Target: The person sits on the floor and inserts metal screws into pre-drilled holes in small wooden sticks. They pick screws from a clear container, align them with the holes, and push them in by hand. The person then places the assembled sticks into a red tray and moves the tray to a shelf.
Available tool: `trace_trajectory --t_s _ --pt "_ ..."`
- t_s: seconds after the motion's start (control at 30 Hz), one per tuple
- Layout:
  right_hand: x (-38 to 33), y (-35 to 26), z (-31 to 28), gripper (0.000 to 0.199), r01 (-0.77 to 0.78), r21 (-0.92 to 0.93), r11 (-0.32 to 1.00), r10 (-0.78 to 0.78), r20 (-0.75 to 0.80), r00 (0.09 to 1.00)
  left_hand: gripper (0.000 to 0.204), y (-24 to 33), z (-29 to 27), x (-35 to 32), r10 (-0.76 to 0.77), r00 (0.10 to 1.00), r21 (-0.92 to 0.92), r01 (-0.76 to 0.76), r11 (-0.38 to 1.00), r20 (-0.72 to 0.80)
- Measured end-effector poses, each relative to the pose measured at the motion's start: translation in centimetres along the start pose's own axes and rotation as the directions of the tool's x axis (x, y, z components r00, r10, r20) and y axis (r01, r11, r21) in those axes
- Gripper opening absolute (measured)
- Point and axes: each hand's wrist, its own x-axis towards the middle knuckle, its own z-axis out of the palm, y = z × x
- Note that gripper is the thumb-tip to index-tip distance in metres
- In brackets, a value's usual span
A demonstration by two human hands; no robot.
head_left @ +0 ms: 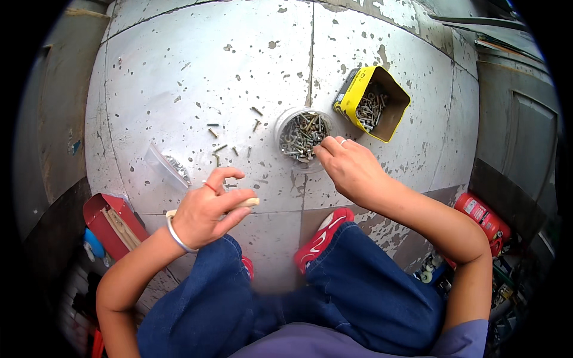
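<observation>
My right hand [353, 168] reaches to the right rim of a clear round tub [280, 132] filled with screws and bolts [305, 134]. Its fingertips are pinched together, and whatever is between them is hidden. My left hand [210, 210] hovers nearer to me, left of the tub, with a pale wooden-looking stick [249, 203] running under the palm. Its index finger is raised and bent. Several loose screws [221, 147] lie between the left hand and the tub. A clear plastic bag [167, 166] with small metal pieces sits just beyond the left hand.
Beyond the tub to the right, a yellow and black open tin [382, 128] leans with screws inside. A red box [128, 230] holding flat brown pieces stands at the left. On the right is a red fire extinguisher [482, 216] beside jumbled hardware. My red shoe [322, 237] is near the tub.
</observation>
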Motion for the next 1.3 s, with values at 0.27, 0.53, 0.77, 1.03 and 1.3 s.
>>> trace_trajectory --t_s 0.27,0.53,0.77,1.03,1.3 --pt "3.5 -1.4 3.0 0.029 -0.310 0.003 0.951 0.304 -0.215 0.928 0.018 -3.6 4.1 6.8 0.435 0.882 0.360 -0.472 0.805 0.183" --pt "6.5 -4.0 7.0 0.037 -0.489 0.226 0.842 0.535 -0.244 0.809 0.023 -3.9 5.0 6.0 0.425 0.893 0.242 -0.449 0.860 0.146" --pt "2.8 -6.4 5.9 0.036 -0.327 0.244 0.913 0.374 -0.177 0.910 0.021 -4.0 5.4 4.6 0.401 0.904 0.251 -0.426 0.869 0.145" --pt "3.7 -4.6 5.5 0.038 -0.416 0.252 0.874 0.485 -0.382 0.787 0.020 -4.2 4.8 4.5 0.453 0.887 0.254 -0.461 0.850 0.091" --pt "4.9 -4.4 7.1 0.023 -0.456 0.258 0.852 0.516 -0.259 0.817 0.022 -3.9 4.6 4.4 0.443 0.889 0.217 -0.457 0.863 0.113"
